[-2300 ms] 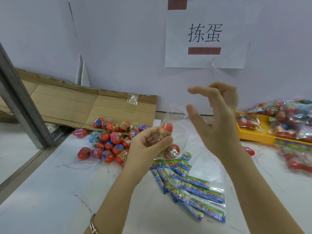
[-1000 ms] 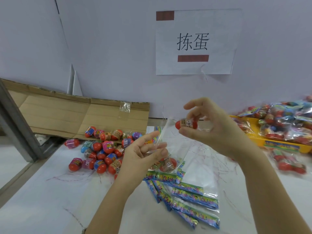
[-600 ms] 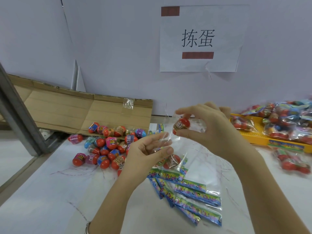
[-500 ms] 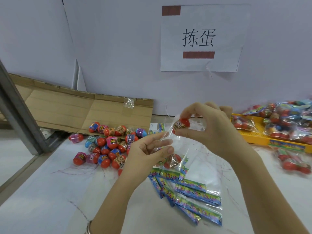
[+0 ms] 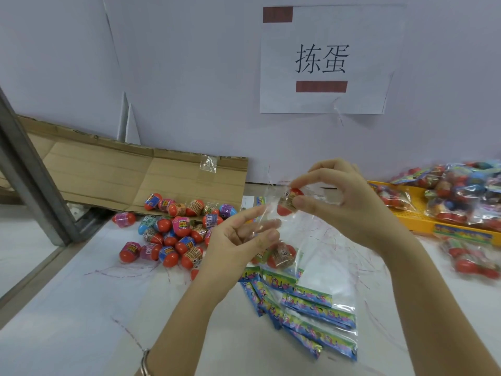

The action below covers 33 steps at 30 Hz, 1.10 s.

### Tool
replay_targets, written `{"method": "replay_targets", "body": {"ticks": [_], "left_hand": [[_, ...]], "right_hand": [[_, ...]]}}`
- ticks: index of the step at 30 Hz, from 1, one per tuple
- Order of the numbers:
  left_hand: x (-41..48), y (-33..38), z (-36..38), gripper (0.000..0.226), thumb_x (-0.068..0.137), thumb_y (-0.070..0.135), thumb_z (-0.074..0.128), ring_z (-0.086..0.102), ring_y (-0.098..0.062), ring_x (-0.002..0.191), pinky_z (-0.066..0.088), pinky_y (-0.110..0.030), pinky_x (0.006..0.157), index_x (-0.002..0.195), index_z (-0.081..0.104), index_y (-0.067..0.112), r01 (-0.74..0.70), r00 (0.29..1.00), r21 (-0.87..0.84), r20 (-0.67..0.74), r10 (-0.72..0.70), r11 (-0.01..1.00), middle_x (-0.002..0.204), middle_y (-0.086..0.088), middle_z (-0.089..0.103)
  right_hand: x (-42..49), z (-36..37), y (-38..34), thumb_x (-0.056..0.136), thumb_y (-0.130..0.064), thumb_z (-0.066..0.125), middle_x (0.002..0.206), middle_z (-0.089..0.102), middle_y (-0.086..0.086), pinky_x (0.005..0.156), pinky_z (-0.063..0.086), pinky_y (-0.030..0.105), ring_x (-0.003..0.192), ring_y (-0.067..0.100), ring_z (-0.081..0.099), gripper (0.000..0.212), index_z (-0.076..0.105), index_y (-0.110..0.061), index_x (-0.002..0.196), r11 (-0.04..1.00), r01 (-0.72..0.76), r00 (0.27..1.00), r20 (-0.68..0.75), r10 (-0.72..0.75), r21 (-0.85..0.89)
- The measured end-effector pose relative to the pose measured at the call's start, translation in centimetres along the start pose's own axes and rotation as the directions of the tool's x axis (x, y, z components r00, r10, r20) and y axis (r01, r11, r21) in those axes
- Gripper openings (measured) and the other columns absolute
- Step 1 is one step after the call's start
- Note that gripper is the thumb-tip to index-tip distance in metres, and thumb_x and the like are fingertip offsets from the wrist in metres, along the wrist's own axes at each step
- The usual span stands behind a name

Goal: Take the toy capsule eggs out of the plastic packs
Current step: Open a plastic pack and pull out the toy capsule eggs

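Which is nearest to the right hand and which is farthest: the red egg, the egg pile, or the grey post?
1. Red egg, pinched by the right hand.
2. Egg pile, left on the table.
3. Grey post, far left.

A: Filled packs [image 5: 461, 194], yellow tray [image 5: 404, 222]?
B: Blurred, cut by the right edge.
A: Egg [image 5: 288, 203] in right hand [image 5: 349, 210]?
B: Label unreadable. Inside clear pack [image 5: 311, 234] or out, can't tell.
A: Second egg [image 5: 282, 255]?
B: Half behind left hand [image 5: 238, 245].
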<state>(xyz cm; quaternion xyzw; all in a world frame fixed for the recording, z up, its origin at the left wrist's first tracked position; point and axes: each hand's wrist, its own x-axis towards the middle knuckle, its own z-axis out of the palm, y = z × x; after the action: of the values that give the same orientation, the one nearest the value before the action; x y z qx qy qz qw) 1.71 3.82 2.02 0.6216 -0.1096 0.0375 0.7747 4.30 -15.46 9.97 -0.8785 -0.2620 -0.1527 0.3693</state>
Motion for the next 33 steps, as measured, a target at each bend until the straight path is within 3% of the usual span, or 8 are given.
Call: {"method": "replay_targets", "body": {"ticks": [3,7,10,14,20,26,30,33], "left_hand": [[0.0,0.0,0.1,0.051,0.065,0.024,0.079,0.071,-0.013,0.099,0.055,-0.017,0.074,0.114,0.065,0.029,0.005,1.000,-0.001,0.014,-0.005,1.000,0.101,-0.001,0.076],[0.0,-0.1,0.3,0.061,0.065,0.024,0.078,0.071,-0.016,0.099,0.055,-0.019,0.075,0.123,0.062,0.019,0.019,0.999,-0.004,0.034,-0.018,1.000,0.104,-0.003,0.076],[0.1,-0.5,0.4,0.061,0.064,0.022,0.078,0.072,-0.018,0.098,0.055,-0.021,0.075,0.122,0.063,0.014,0.046,0.997,-0.021,0.057,-0.045,0.999,0.104,-0.006,0.075],[0.1,-0.8,0.5,0.057,0.065,0.023,0.079,0.073,-0.023,0.089,0.056,-0.026,0.075,0.119,0.065,0.010,0.051,0.997,0.023,0.057,-0.052,0.998,0.101,-0.012,0.075],[0.4,-0.9,0.4,0.054,0.065,0.028,0.080,0.074,-0.021,0.079,0.056,-0.023,0.067,0.115,0.068,0.011,0.032,0.999,0.035,-0.013,-0.032,0.999,0.091,-0.008,0.076],[1.0,0.1,-1.2,0.037,0.048,0.039,0.081,0.073,-0.016,0.074,0.058,-0.028,0.061,0.084,0.079,0.029,0.044,0.977,-0.128,-0.201,-0.069,0.991,0.084,-0.002,0.076],[1.3,0.8,-2.4,0.021,0.050,0.032,0.079,0.071,-0.011,0.064,0.057,-0.026,0.054,0.069,0.078,0.024,-0.030,0.952,-0.263,-0.301,-0.052,0.964,0.073,0.000,0.075],[1.4,1.0,-2.9,0.008,0.057,0.028,0.075,0.071,-0.012,0.060,0.056,-0.026,0.051,0.064,0.077,0.025,-0.029,0.942,-0.276,-0.330,-0.066,0.961,0.070,0.000,0.074]], "right_hand": [[0.1,0.0,0.0,0.072,-0.052,0.065,0.108,0.045,-0.024,0.105,0.034,0.040,0.106,-0.002,0.042,0.016,0.060,-0.052,0.087,0.999,-0.007,0.999,-0.036,0.006,-0.034],[0.1,0.5,-0.7,0.066,-0.056,0.063,0.106,0.047,-0.021,0.086,0.034,0.005,0.107,-0.008,0.044,0.017,0.063,-0.051,0.082,0.999,-0.021,0.999,0.039,0.020,0.032],[0.2,1.0,-0.7,0.073,-0.042,0.072,0.104,0.048,-0.018,0.081,0.031,-0.003,0.105,-0.011,0.043,0.010,0.067,-0.046,0.081,0.998,-0.026,0.997,0.071,0.022,0.050],[0.3,1.3,-0.3,0.079,-0.043,0.067,0.105,0.046,-0.023,0.082,0.031,0.001,0.103,-0.006,0.042,0.008,0.071,-0.038,0.084,0.998,-0.068,0.988,0.136,0.068,-0.002],[0.7,2.3,-1.2,0.085,-0.053,0.033,0.098,0.052,-0.023,0.079,0.035,0.008,0.096,-0.012,0.048,0.054,0.074,-0.024,0.103,0.993,-0.027,0.979,0.205,0.002,0.117],[0.9,3.7,0.9,0.095,-0.035,0.049,0.117,0.062,-0.003,0.090,0.045,0.025,0.106,0.006,0.056,0.017,0.061,-0.043,0.105,0.882,-0.067,0.971,-0.172,0.165,0.467],[0.7,6.8,3.0,0.096,-0.022,0.055,0.111,0.054,-0.009,0.080,0.042,0.013,0.087,-0.005,0.052,0.025,0.056,-0.042,0.110,0.952,-0.202,0.976,-0.034,0.216,0.232],[0.0,9.7,3.9,0.096,-0.019,0.054,0.128,0.048,-0.004,0.097,0.038,0.029,0.110,0.012,0.048,0.039,0.053,-0.037,0.130,0.975,-0.205,0.962,0.165,0.217,-0.088]]}}
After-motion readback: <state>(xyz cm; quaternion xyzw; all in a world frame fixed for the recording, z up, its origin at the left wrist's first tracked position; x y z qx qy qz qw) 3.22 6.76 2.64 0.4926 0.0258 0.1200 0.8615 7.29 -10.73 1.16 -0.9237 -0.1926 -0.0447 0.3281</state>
